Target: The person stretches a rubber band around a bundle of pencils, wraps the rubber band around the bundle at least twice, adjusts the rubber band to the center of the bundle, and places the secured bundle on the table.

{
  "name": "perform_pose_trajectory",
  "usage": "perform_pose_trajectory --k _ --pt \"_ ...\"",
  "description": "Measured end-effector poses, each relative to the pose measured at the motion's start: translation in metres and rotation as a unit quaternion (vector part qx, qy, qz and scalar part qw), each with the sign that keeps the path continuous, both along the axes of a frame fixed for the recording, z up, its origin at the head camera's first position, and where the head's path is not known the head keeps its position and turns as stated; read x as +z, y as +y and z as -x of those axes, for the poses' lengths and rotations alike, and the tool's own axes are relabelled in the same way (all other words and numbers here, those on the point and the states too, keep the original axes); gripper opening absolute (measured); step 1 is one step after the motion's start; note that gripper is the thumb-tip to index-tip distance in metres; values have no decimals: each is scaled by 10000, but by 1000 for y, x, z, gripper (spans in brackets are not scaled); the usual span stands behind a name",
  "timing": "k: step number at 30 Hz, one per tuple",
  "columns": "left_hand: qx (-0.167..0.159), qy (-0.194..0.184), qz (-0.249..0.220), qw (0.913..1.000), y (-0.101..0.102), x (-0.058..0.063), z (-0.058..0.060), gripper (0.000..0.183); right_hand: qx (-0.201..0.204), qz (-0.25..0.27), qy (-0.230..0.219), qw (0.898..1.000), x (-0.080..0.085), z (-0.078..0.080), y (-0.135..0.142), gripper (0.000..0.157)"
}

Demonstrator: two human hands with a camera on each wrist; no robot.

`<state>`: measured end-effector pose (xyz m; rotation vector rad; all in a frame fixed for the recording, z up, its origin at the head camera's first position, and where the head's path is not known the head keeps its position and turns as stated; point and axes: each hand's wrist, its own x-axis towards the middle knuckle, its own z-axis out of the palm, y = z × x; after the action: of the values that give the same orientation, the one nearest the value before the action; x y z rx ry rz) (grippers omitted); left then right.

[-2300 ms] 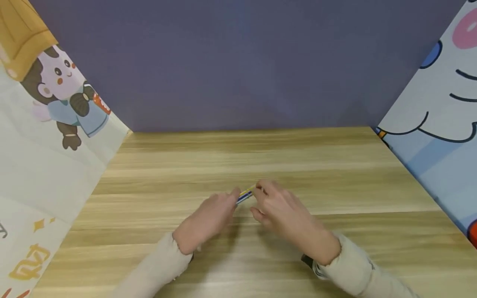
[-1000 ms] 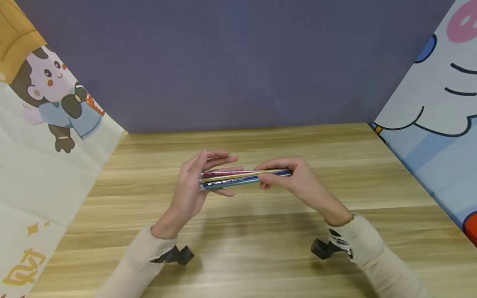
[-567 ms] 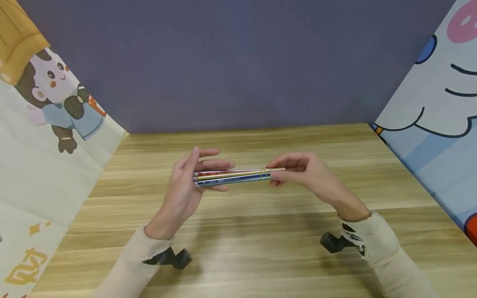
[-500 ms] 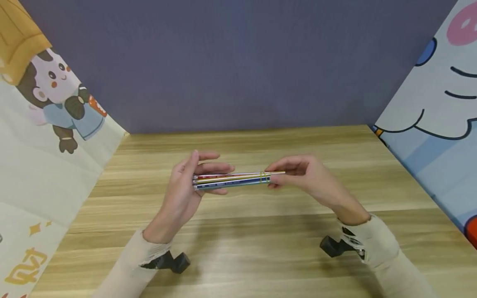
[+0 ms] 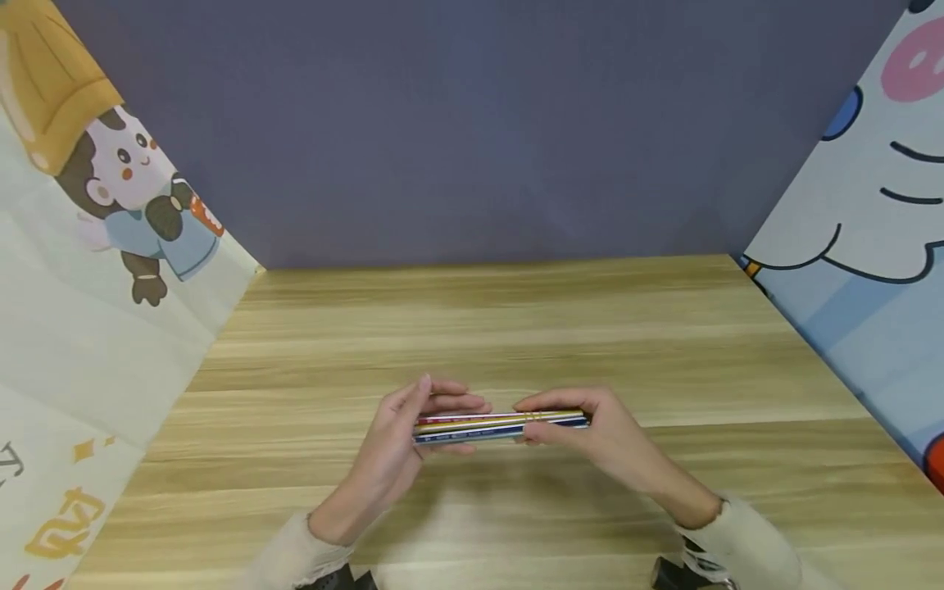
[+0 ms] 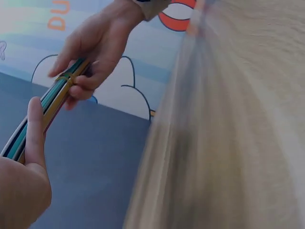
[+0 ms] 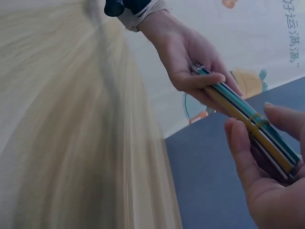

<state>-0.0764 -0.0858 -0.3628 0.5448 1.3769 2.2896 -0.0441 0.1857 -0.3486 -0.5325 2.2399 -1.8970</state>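
Note:
A bundle of several pencils (image 5: 472, 428), in blue, yellow, red and teal, lies level between my hands above the table. Yellow rubber bands (image 7: 257, 123) go round it near its right end. My right hand (image 5: 601, 430) pinches the bundle at the bands, thumb on the near side and fingers on the far side. The pencils' right ends point into that palm. My left hand (image 5: 394, 438) supports the other end, its fingers mostly straight along and under the pencils, its thumb pointing up. In the left wrist view, one straight finger (image 6: 34, 126) lies along the bundle.
A wood-grain table (image 5: 472, 328) spreads under both hands. Behind it rises a plain grey-blue wall panel (image 5: 472, 131). Cartoon-printed panels stand at the left (image 5: 66, 328) and right (image 5: 870, 328). Black camera mounts sit at both wrists.
Earlier, both hands bent down over the bundle; then they turned it level. Since half a second ago, they have come lower in view and closer together, the right hand reaching further over the bands.

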Motion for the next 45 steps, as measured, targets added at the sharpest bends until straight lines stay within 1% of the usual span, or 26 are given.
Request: perform_pose_trajectory --k 2,4,6,9,12,15,17,19,23,26,29,35,42,45 --pt "-19 -22 -128 9999 0 -7 0 46 -9 210 42 9998 -7 -4 5 28" --pt "-13 -15 -242 9997 -1 -12 0 46 -44 410 171 9990 -13 -6 8 30" --pt "10 -23 -279 9996 -2 -14 0 46 -114 627 344 9974 -19 -8 8 30" --pt "98 -121 -187 9997 0 -17 1 45 -286 715 509 9957 -27 -11 3 29" --pt "34 -216 -73 9997 4 -20 -1 44 -334 581 376 9970 -35 -11 -5 25" --pt "-169 -144 -77 9997 6 -23 -3 45 -213 498 115 9985 -41 -9 -8 23" --pt "-254 -45 -139 9996 6 -23 -3 45 -142 464 116 9988 -42 -6 -7 23" --pt "-201 22 -177 9996 5 -22 -2 45 -110 587 161 9981 -41 -3 -3 26" --pt "8 -58 -163 9999 1 -20 1 45 -181 693 392 9967 -37 0 7 29" --pt "98 -257 -128 9995 -1 -21 1 45 -189 685 488 9963 -36 0 10 27" --pt "46 -228 -73 9997 0 -24 -1 46 -97 602 534 9967 -38 0 8 25" --pt "33 -71 -113 9999 4 -30 -6 45 -202 436 499 9976 -45 0 1 21" --pt "23 -128 -177 9998 5 -31 -7 45 -267 413 401 9980 -46 -2 -1 18" --pt "-22 -185 -224 9996 5 -32 -7 46 -192 468 438 9978 -48 -2 -2 17"
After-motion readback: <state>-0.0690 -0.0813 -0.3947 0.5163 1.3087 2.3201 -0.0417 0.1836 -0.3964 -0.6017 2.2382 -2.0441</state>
